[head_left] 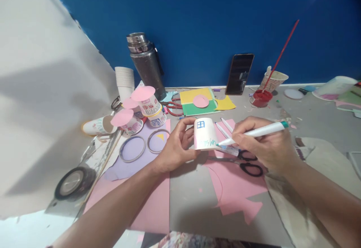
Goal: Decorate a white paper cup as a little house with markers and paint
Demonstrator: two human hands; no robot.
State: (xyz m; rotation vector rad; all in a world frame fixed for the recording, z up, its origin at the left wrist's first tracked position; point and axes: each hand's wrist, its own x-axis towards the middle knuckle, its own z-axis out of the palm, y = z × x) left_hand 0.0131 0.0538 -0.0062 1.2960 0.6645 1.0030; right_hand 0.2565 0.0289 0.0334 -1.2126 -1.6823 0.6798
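My left hand grips a white paper cup, turned rim-down, from its left side. The cup bears a blue drawn window and green strokes along its lower edge. Between the fingers of my right hand is a white marker with a green end, its tip touching the cup near the lower right edge. Under and beside my right hand lie black-handled scissors and several white markers on cut pink paper.
Decorated cups with pink paper discs stand at left, near stacked paper cups and a steel flask. Tape rings lie on purple paper. A phone leans on the blue wall beside a red pot with a stick.
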